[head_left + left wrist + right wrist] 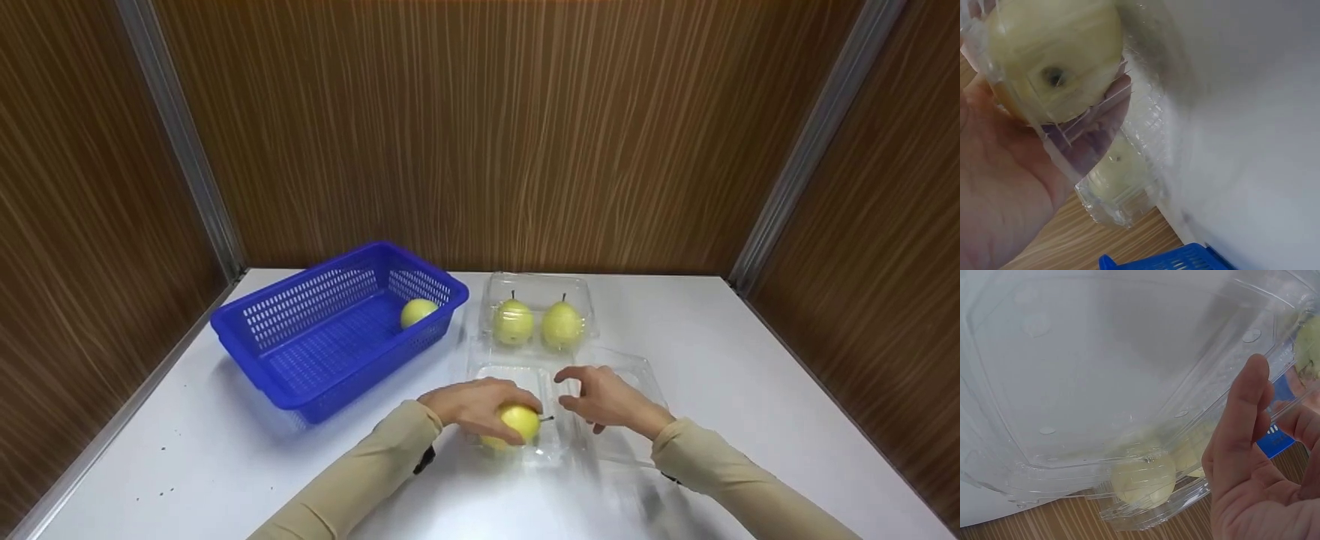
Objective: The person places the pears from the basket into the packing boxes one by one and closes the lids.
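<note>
My left hand [480,405] grips a yellow-green pear [521,420], stem pointing right, at the near clear plastic clamshell box [551,450]. In the left wrist view the pear [1055,62] shows its dark-centred end through the plastic wall, and my fingers curl around it. My right hand [606,397] hovers beside the box's right edge with bent fingers and nothing between them. The box's clear lid [634,367] lies folded out to the right, under that hand. In the right wrist view the lid [1100,382] fills much of the picture next to my fingers [1241,410].
Behind, a second clear box [540,283] holds two upright pears [514,322]. To the left stands a blue perforated basket [337,401] with one pear [418,311] at its right end. Wood-patterned panels [480,135] enclose the white table [225,465] at the back and sides.
</note>
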`<state>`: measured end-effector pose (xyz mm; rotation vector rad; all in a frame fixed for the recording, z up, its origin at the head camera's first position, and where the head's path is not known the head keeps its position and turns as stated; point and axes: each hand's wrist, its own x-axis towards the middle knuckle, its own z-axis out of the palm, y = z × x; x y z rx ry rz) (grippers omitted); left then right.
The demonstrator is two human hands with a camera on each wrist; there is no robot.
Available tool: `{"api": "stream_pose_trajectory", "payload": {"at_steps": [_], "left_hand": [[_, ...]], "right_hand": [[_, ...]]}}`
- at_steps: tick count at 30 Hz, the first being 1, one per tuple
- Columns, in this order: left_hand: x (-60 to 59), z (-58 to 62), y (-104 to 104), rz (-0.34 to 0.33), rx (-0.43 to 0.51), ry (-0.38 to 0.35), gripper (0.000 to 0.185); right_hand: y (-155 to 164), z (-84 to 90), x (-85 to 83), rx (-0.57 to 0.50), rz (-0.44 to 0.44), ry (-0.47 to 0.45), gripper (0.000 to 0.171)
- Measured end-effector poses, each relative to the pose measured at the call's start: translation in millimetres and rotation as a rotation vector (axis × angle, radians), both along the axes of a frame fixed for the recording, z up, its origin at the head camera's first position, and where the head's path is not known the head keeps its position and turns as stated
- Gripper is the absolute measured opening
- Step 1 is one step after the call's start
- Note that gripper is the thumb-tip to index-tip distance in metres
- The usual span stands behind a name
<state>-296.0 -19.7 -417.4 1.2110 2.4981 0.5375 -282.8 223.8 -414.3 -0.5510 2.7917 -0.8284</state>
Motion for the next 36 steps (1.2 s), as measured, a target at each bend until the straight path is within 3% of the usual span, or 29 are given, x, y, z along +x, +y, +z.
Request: {"api": "stream_pose_trajectory", "payload": {"at_steps": [12, 19, 30, 36], "left_hand": [[-1.5, 7.5, 5, 0.017, -0.047, -0.065, 0.051], [-2.3, 7.3, 4, 0.037, -0.030, -0.056, 0.052], [-4.3, 10.2, 8, 0.137, 0.023, -0.064, 0.049], [-8.5, 10.6, 8, 0.139, 0.064, -0.057, 0.052]], "right_hand": [[1, 0.9, 1.2, 0.003, -0.013, -0.008, 0.040], [-1, 0.8, 0.9, 0.006, -0.014, -0.006, 0.040], [-1, 0.6, 0.6, -0.001, -0.006, -0.009, 0.040], [-1, 1.4, 0.8, 0.001, 0.008, 0.004, 0.039]]}}
